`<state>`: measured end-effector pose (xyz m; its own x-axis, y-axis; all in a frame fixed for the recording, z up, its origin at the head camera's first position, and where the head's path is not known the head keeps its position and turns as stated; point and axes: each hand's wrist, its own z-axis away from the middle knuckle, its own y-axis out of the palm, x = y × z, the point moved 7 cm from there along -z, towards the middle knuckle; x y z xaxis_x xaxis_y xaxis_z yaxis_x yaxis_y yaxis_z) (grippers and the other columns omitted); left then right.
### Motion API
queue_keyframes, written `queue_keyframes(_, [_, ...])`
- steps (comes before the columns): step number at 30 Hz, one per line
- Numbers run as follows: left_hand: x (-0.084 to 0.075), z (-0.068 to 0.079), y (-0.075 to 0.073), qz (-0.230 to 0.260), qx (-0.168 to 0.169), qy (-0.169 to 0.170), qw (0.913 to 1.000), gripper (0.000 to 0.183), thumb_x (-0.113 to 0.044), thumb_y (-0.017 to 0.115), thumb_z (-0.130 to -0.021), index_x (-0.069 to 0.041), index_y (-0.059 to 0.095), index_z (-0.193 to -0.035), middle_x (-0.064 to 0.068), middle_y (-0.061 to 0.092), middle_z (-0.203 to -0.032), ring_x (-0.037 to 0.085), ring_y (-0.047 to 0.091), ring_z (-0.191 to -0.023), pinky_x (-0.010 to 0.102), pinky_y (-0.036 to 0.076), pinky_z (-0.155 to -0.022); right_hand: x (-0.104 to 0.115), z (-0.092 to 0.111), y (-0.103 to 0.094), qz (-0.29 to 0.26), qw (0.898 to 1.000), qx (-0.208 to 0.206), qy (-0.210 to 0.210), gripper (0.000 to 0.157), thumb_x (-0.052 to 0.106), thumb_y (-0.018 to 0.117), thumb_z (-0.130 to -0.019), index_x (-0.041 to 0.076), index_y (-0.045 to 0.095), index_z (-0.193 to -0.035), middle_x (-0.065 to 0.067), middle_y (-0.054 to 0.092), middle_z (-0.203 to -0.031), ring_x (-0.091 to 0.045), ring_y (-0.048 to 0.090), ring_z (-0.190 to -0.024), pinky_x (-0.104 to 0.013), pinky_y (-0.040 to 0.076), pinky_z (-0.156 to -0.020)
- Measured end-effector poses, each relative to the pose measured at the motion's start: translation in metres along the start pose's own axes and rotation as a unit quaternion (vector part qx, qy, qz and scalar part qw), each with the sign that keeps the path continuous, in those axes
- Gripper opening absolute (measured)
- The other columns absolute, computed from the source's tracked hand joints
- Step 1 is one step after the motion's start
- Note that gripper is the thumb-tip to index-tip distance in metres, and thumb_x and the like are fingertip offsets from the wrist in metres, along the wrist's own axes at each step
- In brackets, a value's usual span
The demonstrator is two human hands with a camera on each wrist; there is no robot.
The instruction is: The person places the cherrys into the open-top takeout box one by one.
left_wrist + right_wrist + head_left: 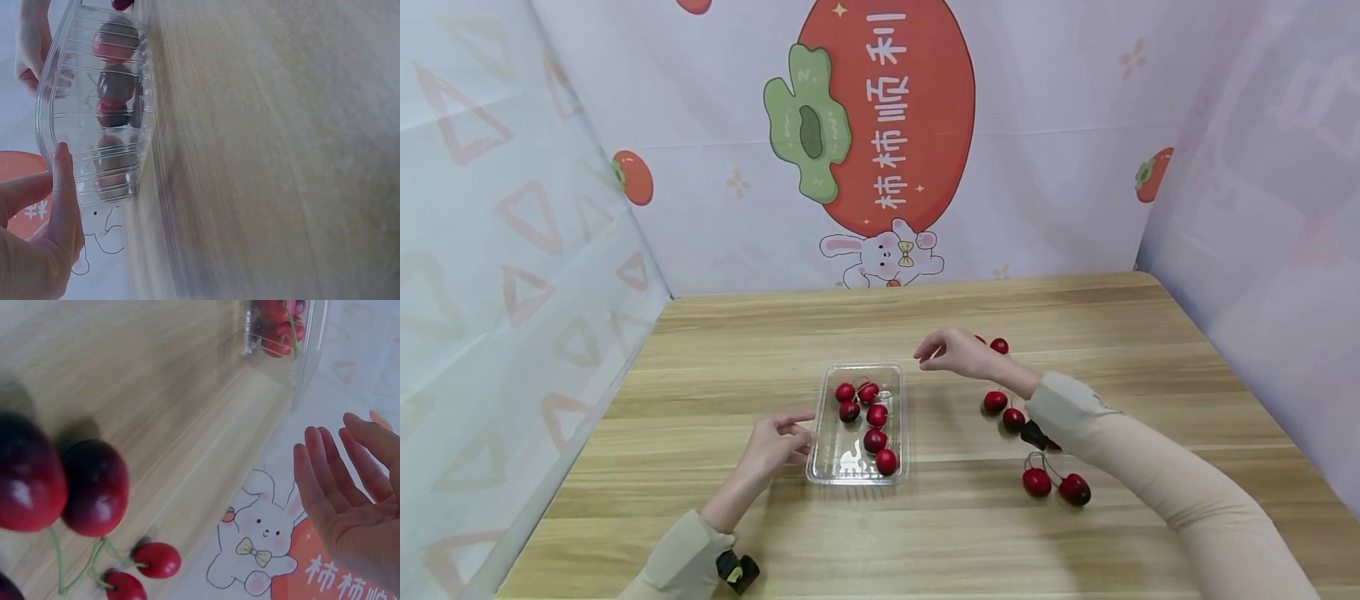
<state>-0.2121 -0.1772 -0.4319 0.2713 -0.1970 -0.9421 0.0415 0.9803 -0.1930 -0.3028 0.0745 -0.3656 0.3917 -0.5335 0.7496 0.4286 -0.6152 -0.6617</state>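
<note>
A clear plastic box [857,481] stands on the table with several red cherries [877,416] inside it. At its left side is my left hand [772,444], where the fingertips touch the rim; the left wrist view shows an extended finger [64,187] against the box's wall. Above the table, to the right of the box's far end, my right hand [953,350] hovers with relaxed fingers [322,475] and nothing in them. Below the right forearm lie more cherries [1037,482] with joined green stems, and the sleeve hides some of them.
The wooden table [715,367] meets a printed cloth backdrop [1045,192] at its far edge. Cloth walls also rise at the left [535,275] and right. Two small cherries [999,345] lie behind the right wrist. A black strap device [737,572] sits at the left cuff.
</note>
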Motion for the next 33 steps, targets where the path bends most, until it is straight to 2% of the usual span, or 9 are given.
queue_keyframes(11, [0.001, -0.001, 0.000, 0.002, 0.000, 0.005, 1.0000, 0.035, 0.010, 0.058, -0.076, 0.013, 0.052, -0.111, 0.009, 0.061, -0.070, 0.016, 0.060, -0.056, 0.028, 0.055, -0.054, -0.019, 0.017, -0.016, 0.027, 1.000, -0.005, 0.003, 0.015, 0.000, 0.061, -0.079, -0.007, 0.064, -0.092, -0.016, 0.065, -0.086, -0.025, 0.062, -0.078, -0.030, 0.054, -0.069])
queue_keyframes(23, [0.003, -0.001, -0.001, 0.005, -0.002, 0.003, 1.0000, 0.036, 0.010, 0.057, -0.075, 0.013, 0.052, -0.110, 0.007, 0.060, -0.069, 0.015, 0.059, -0.055, 0.027, 0.055, -0.053, -0.044, 0.032, -0.024, 0.062, 0.998, -0.009, 0.012, 0.014, -0.006, 0.061, -0.077, -0.012, 0.062, -0.090, -0.021, 0.062, -0.085, -0.025, 0.061, -0.075, -0.029, 0.054, -0.065])
queue_keyframes(28, [0.002, -0.001, 0.000, 0.002, 0.001, 0.002, 1.0000, 0.036, 0.010, 0.058, -0.075, 0.013, 0.052, -0.111, 0.007, 0.060, -0.069, 0.016, 0.060, -0.056, 0.027, 0.055, -0.054, -0.051, 0.038, -0.026, 0.076, 0.997, -0.008, 0.019, 0.016, -0.006, 0.061, -0.076, -0.011, 0.062, -0.091, -0.023, 0.062, -0.089, -0.027, 0.060, -0.077, -0.030, 0.054, -0.067])
queue_keyframes(33, [0.002, -0.002, 0.000, -0.001, 0.002, 0.004, 1.0000, 0.036, 0.009, 0.059, -0.075, 0.012, 0.053, -0.111, 0.006, 0.060, -0.069, 0.016, 0.060, -0.056, 0.028, 0.055, -0.054, -0.058, 0.040, -0.029, 0.091, 0.996, -0.011, 0.010, 0.015, -0.008, 0.062, -0.074, -0.011, 0.063, -0.089, -0.023, 0.063, -0.088, -0.025, 0.060, -0.076, -0.030, 0.054, -0.066])
